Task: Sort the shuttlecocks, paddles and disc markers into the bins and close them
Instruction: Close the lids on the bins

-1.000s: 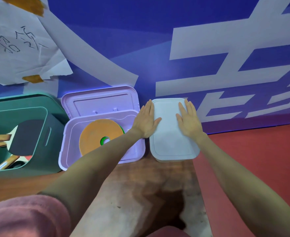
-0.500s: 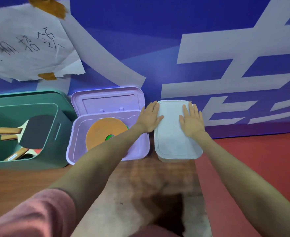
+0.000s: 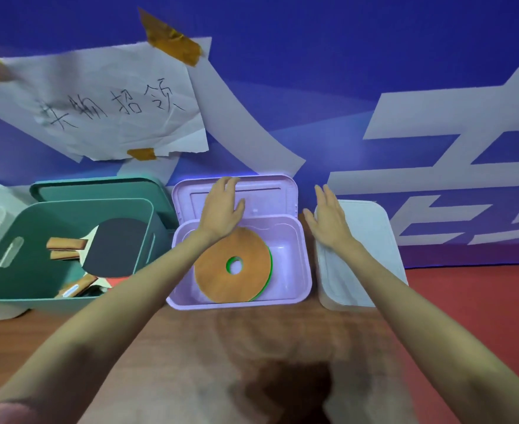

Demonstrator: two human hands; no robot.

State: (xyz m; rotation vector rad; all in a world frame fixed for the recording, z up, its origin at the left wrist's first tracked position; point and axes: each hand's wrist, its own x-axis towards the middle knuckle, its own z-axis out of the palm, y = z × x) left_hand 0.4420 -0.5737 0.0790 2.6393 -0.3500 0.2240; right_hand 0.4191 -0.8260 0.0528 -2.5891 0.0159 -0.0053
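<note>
Lilac bin (image 3: pixel 295 280) lid up | left hand (image 3: pixel 221 209) flat on lid; right hand (image 3: pixel 328 221) spread; white bin (image 3: pixel 374 249) contents hidden

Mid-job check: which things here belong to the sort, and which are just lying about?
Job:
purple bin with orange disc markers
purple lid, open
green bin holding paddles
white bin, lidded
left hand
right hand

Lying about:
taped paper note
banner
</note>
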